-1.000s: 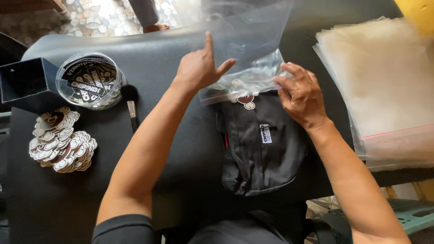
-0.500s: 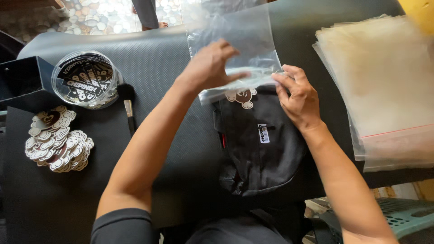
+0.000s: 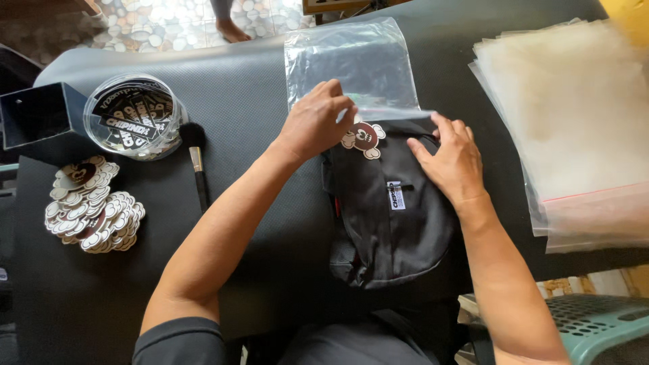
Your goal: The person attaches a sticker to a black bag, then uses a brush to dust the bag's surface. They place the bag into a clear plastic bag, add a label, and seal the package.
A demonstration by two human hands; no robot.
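A small black bag [image 3: 389,209] lies on the dark table [image 3: 257,101] in front of me, with a round brown-and-white charm [image 3: 365,138] at its top. A clear plastic zip bag [image 3: 351,64] lies flat beyond it, its mouth at the black bag's top edge. My left hand [image 3: 314,122] pinches the plastic bag's opening at the left, next to the charm. My right hand [image 3: 453,159] rests on the black bag's upper right corner, fingers at the plastic bag's mouth.
A stack of clear plastic bags [image 3: 574,122] fills the right side. At the left stand a round clear tub of stickers [image 3: 135,116], a black box [image 3: 37,115], a brush [image 3: 197,162] and a pile of cloud-shaped stickers [image 3: 91,213]. Someone's foot [image 3: 230,27] is on the floor beyond.
The plastic bag was held up in the air and now lies flat on the table. My left hand came down from it to its mouth at the black bag's top.
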